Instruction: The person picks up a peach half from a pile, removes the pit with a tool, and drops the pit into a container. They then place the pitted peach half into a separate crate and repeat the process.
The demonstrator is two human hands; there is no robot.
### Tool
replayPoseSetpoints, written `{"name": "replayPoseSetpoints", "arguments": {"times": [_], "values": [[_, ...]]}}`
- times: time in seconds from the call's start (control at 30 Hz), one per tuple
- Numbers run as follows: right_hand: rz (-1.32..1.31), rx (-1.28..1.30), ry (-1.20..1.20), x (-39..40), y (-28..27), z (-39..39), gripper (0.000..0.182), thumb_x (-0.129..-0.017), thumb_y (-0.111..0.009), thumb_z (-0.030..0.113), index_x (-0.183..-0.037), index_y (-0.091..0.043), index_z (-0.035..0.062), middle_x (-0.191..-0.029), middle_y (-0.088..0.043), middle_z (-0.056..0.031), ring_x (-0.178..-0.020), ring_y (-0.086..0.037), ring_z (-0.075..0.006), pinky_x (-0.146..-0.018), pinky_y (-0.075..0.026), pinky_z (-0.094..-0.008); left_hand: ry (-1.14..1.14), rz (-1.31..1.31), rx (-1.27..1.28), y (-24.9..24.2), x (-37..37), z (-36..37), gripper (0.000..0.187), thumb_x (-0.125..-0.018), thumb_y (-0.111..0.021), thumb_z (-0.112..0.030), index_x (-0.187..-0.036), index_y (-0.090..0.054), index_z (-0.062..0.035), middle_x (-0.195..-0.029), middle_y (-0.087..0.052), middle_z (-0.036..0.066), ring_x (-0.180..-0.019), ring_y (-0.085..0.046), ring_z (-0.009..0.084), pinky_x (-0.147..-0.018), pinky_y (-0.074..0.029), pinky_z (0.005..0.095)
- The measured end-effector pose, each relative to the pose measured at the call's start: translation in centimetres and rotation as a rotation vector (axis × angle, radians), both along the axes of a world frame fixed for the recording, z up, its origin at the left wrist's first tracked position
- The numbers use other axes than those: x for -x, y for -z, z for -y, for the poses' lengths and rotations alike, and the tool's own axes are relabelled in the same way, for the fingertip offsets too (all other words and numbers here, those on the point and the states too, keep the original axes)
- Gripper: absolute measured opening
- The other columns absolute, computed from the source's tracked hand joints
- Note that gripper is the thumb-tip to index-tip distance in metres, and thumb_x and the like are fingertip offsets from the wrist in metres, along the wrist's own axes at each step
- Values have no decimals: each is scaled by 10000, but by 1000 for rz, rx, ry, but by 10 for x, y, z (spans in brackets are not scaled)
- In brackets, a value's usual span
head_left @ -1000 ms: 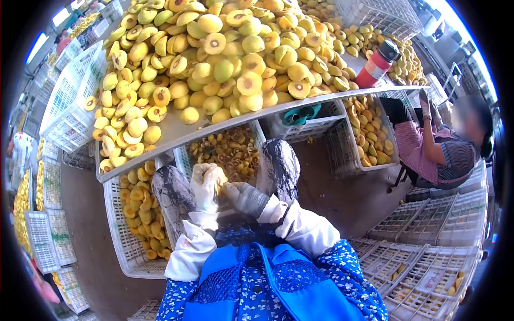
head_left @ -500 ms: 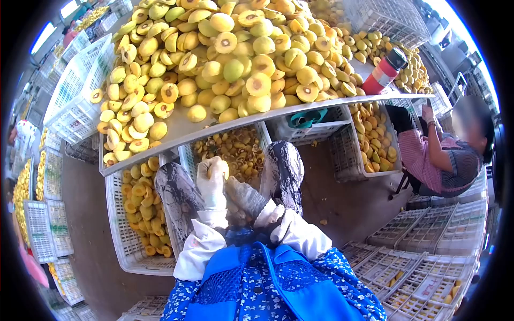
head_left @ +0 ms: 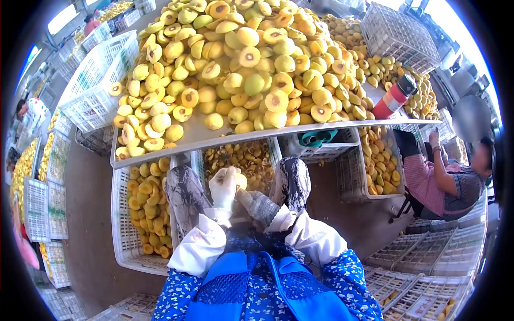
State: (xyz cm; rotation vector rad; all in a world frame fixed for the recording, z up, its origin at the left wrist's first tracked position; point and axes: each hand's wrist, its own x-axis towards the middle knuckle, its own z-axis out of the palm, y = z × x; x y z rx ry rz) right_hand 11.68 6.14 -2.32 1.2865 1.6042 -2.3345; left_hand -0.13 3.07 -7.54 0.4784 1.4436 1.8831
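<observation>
My left hand (head_left: pixel 224 186), in a white glove, is closed around a yellow peach half (head_left: pixel 241 181) between my knees. My right hand (head_left: pixel 259 207), in a grey knit glove, is curled close to that fruit; whatever sits in its fingers is hidden. Below the hands, a crate of pitted scraps and cut pieces (head_left: pixel 251 160) stands under the table edge. Past it, a big heap of yellow peach halves (head_left: pixel 249 56), many showing brown centres, covers the metal table (head_left: pixel 187 136).
A white crate of peach halves (head_left: pixel 120 230) stands by my left knee, another crate (head_left: pixel 353 176) at right. On the table are a red bottle (head_left: pixel 393 98) and a white crate (head_left: pixel 101 80). A seated person (head_left: pixel 444 184) works at right; stacked crates (head_left: pixel 428 267) stand behind.
My view has tilted and shifted, so the table sits lower and further right. Both hands have come up slightly and closer together, the peach half now showing more beside my left fingers.
</observation>
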Motion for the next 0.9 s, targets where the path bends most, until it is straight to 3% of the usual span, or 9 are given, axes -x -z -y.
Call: {"name": "replayPoseSetpoints", "arguments": {"times": [0.1,0.23,0.3,0.33,0.4,0.53,0.63,0.77,0.9], "values": [[-67,54,-100,-1,9,-9,458,-914,-419,496,-816,-583,80,-542,-491,-31,-428,-474,-150,-390,-362,-283,77,-32,-2,-2,7,5,176,-865,-606,-145,-800,-637,15,-761,-633,55,-625,-529,70,-553,-429,212],[-214,-527,-568,-13,53,-23,208,-886,-504,241,-1015,-543,82,-730,-566,-75,-646,-578,-212,-551,-461,-306,247,-364,27,-8,8,17,224,-897,-570,-187,-848,-635,23,-726,-653,61,-629,-599,98,-594,-458,213],[-238,-402,-600,-10,68,-28,273,-843,-509,105,-1115,-499,85,-825,-586,-94,-755,-601,-246,-631,-485,-321,359,-408,30,-9,12,20,212,-895,-572,-175,-851,-635,23,-738,-655,62,-649,-606,97,-618,-468,216],[-272,-777,-704,-12,63,-28,377,-798,-490,49,-1171,-463,88,-830,-591,-101,-753,-604,-255,-629,-482,-307,334,-298,18,-11,11,19,168,-854,-604,-139,-836,-652,21,-736,-656,62,-669,-590,92,-639,-474,222],[-583,-683,-466,-15,78,-16,266,-836,-514,141,-1095,-498,82,-732,-565,-91,-578,-568,-219,-505,-454,-296,304,-139,-18,-7,14,20,197,-861,-605,-166,-834,-648,25,-767,-661,81,-684,-603,108,-647,-482,234],[-261,456,-154,-18,13,-5,326,-892,-509,407,-879,-533,81,-539,-488,-40,-351,-438,-139,-332,-350,-278,252,72,-96,-8,16,23,266,-855,-622,-239,-844,-644,26,-804,-663,112,-694,-627,157,-639,-511,268],[-448,591,-44,-12,30,15,488,-876,-452,571,-754,-507,102,-452,-422,8,-314,-365,-92,-297,-276,-246,286,197,-36,-20,16,28,406,-898,-503,-360,-877,-630,25,-785,-657,147,-612,-629,198,-569,-524,284],[-369,217,-32,-3,21,31,441,-909,-440,515,-760,-539,112,-507,-474,3,-344,-381,-81,-331,-300,-223,222,555,-58,-12,18,30,464,-901,-423,-430,-920,-610,-5,-762,-646,165,-541,-619,247,-479,-518,323],[-467,-806,122,14,46,49,279,-926,-471,303,-867,-579,53,-659,-582,-130,-553,-575,-288,-482,-426,-365,156,792,-133,-13,28,31,490,-880,-416,-486,-964,-594,-38,-753,-636,163,-525,-606,272,-435,-506,346]]}}
